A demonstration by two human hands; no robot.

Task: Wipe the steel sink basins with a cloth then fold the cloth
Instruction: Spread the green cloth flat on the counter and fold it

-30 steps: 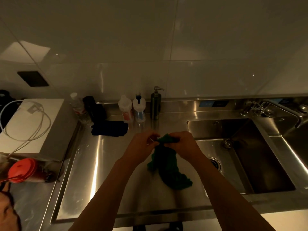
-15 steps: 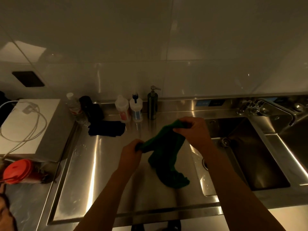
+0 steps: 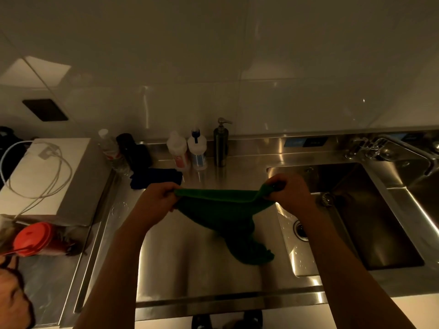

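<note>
**Left hand and right hand hold the cloth stretched**

Each hand has its fingers curled round one top corner of the green cloth. The hands are well apart, and the top edge is pulled taut between them above the steel counter. Below that edge the cloth hangs in a narrowing fold, and its crumpled lower end seems to rest on the counter just left of the basin. The right forearm crosses the basin's near corner and partly hides the drain. Against the back wall stand two bottles and a pump, with a dark rag to their left.
</note>
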